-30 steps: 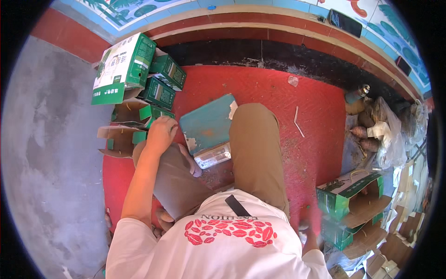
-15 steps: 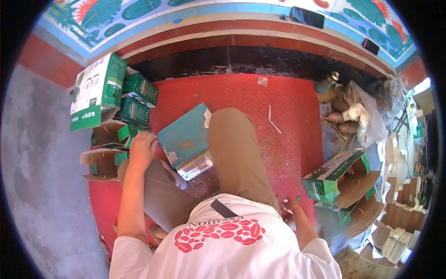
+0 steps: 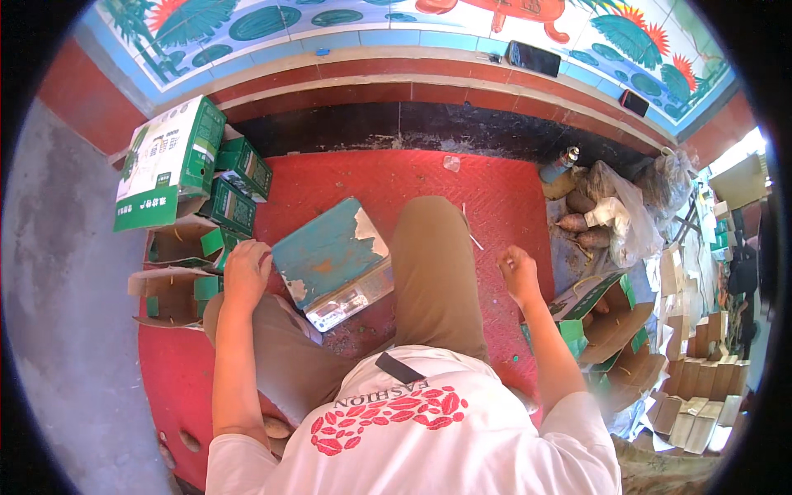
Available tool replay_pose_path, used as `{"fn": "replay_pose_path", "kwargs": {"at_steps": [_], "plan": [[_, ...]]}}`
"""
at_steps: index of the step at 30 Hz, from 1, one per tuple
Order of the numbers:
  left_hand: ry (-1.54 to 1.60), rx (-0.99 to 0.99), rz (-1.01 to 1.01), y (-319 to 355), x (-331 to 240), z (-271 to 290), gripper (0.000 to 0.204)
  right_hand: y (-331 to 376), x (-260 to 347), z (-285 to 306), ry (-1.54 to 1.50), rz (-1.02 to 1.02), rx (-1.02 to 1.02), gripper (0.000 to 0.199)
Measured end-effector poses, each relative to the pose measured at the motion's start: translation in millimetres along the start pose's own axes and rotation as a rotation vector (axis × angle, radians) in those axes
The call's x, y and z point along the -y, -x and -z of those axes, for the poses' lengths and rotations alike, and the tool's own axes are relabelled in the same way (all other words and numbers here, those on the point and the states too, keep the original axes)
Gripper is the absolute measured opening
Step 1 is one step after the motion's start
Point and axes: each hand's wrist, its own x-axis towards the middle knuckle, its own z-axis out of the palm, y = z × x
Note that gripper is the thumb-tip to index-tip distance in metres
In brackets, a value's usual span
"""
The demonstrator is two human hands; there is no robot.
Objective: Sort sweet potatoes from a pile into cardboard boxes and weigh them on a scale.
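My left hand point(image 3: 247, 268) hangs over my left knee with its fingers loosely bent and apart, nothing visible in it. Just right of that hand, between my knees, lies a platform scale point(image 3: 330, 252) with a worn, peeling teal plate and a pale panel along its near edge. On the other side, my right hand point(image 3: 518, 274) is raised above the red mat, right of my right knee. Its fingers are curled in and I see nothing in them. The nearest thing to it is an open green carton point(image 3: 590, 318) with a few brownish tubers inside.
Green cartons point(image 3: 169, 165) are stacked at the far left, with open cartons point(image 3: 169, 289) nearer. At the far right are sweet potatoes point(image 3: 594, 238), a clear plastic bag point(image 3: 635, 223) and a flask point(image 3: 559, 165). A phone point(image 3: 534, 58) rests on the wall ledge. Red matting point(image 3: 330, 173) covers the floor.
My right hand has come up and forward from beside my right hip to beyond the right knee. The left hand stays near the left knee. The view has shifted slightly.
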Motion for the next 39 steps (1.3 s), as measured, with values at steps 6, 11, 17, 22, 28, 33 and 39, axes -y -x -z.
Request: {"fn": "replay_pose_path", "kwargs": {"at_steps": [6, 11, 17, 22, 28, 33, 39], "plan": [[0.028, -0.078, 0.046, 5.2, 9.3, 5.1, 0.014, -64.9, 110.0, 24.2, -0.304, -0.035, -0.128, 0.011], [0.095, -0.102, 0.036, 3.5, 13.0, -3.9, 0.012, -98.2, 174.2, 17.2, -0.422, 0.211, -0.100, 0.024], [0.077, -0.111, 0.047, -8.9, 3.4, -12.5, 0.015, -139.8, 226.9, -38.5, -0.533, 0.321, 0.143, 0.032], [0.111, -0.085, 0.087, -21.5, -2.9, -7.9, 0.017, -166.1, 275.5, -86.0, -0.485, 0.437, 0.254, 0.031], [0.269, -0.304, 0.201, -28.9, 2.6, 9.0, 0.017, -166.1, 254.6, -136.0, -0.358, 0.461, 0.337, 0.028], [0.285, -0.474, 0.403, -26.9, 42.3, 33.5, 0.020, -155.3, 273.6, -127.7, -0.270, 0.598, 0.336, 0.017], [0.671, -0.675, 1.038, -30.1, 160.2, 37.3, 0.054, -153.6, 280.2, -122.6, -0.322, 0.606, 0.295, 0.014]]}}
